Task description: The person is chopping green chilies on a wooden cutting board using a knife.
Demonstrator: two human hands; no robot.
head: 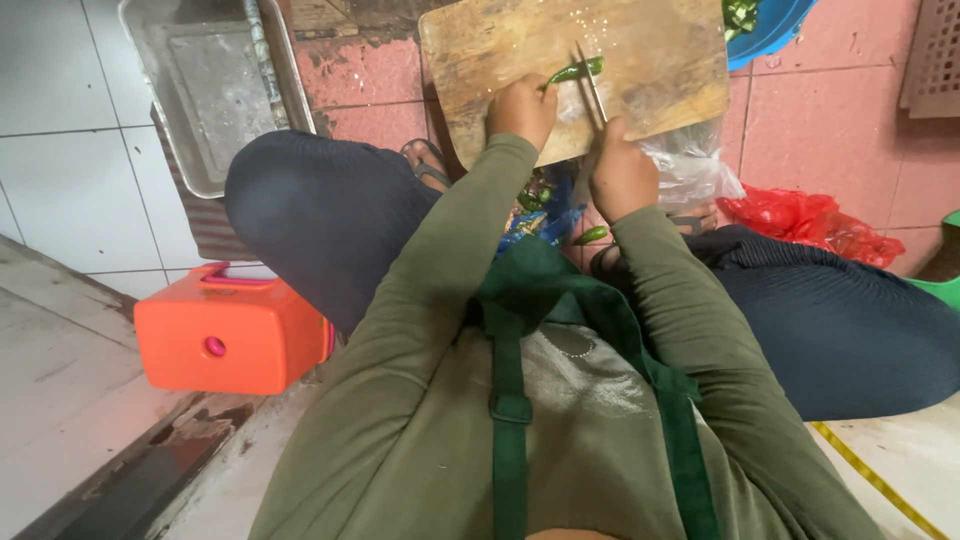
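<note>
I'm crouched low over the wooden cutting board (650, 60), which lies flat on the pink tiled floor (850, 130) between my knees, close enough that both arms reach it without stretching. My left hand (522, 108) sits at the near edge of the board, its grip closed down on a green chili (578, 71), pinning the stem end so the pod can't roll. My right hand (620, 175) has its grip clamped around the handle of a knife (590, 85), blade angled across the board and meeting the chili just beside my left fingertips, so the cut lands next to where the pod is steadied. More green chilies (592, 236) lie down by my feet beside a clear plastic bag (690, 165), within easy reach. A blue bowl (770, 30) holding green pieces sits at the board's far right corner, touching or nearly so, I can't quite tell. Off to my left there's a metal tray (205, 95) and an orange box (230, 330); a red plastic bag (810, 222) lies crumpled to my right.
</note>
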